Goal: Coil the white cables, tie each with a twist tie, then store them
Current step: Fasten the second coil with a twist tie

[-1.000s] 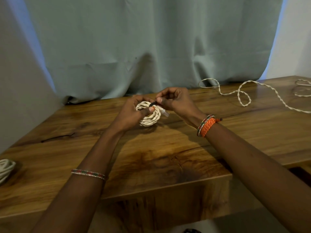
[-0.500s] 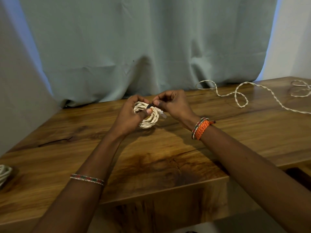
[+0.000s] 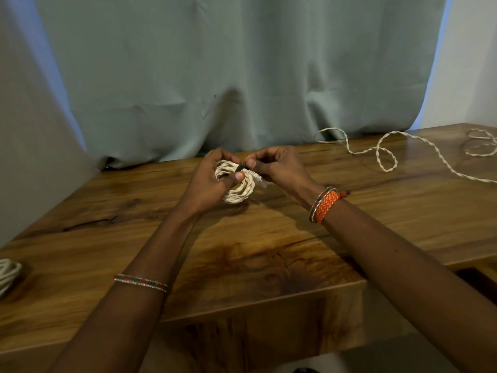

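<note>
- At the near left edge of the wooden table (image 3: 242,254), a finished cable coil (image 3: 8,274) lies half cut off by the frame.
- Both forearms reach forward over the table; the left wrist carries a thin beaded bangle (image 3: 141,283), the right a woven orange band (image 3: 324,205).
- The left hand (image 3: 212,181) is closed around a coiled white cable (image 3: 238,185), thumb pressed on the front of the loops, fingers curled behind; the coil is held upright just above the middle of the table.
- The right hand (image 3: 279,168) is touching the coil from the right, thumb and forefinger pinched shut on a small dark twist tie (image 3: 240,168) at the top of the loops.
- A clear connector plug (image 3: 258,179) sticks out of the coil, under the right hand.
- Toward the far right corner, a loose white cable (image 3: 387,154) sprawls in open loops across the table, running off the right edge.
- Behind the far edge hangs a pale green curtain (image 3: 242,76).
</note>
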